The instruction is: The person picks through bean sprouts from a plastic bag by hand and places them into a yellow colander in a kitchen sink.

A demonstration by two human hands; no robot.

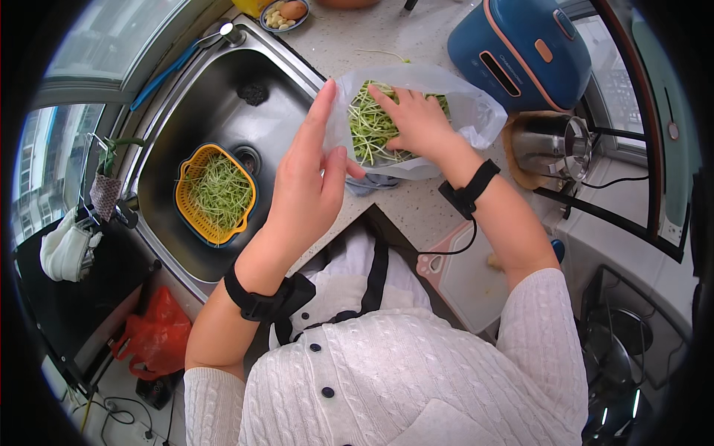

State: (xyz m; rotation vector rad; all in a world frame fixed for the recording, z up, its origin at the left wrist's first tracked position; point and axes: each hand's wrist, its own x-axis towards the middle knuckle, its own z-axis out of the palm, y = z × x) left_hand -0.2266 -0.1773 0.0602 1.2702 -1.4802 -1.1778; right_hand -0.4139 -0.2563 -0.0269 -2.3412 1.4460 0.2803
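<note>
A translucent plastic bag (474,106) lies on the counter with its mouth spread wide, green sprouts (371,125) inside. My right hand (415,120) reaches into it, fingers spread on the sprouts; whether it grips any cannot be told. At the bag's left edge is my left hand (312,173), raised with its fingers extended; its thumb is near the bag's rim, and whether it pinches the plastic is unclear. In the sink, a yellow basket (181,198) inside a dark blue one holds more sprouts (220,189).
The steel sink (223,72) is at the left, a dark scouring pad (252,94) in it. A blue appliance (519,56) and a steel pot (544,145) stand right of the bag. A cutting board (468,284) lies near my right arm. One sprout (385,52) lies behind the bag.
</note>
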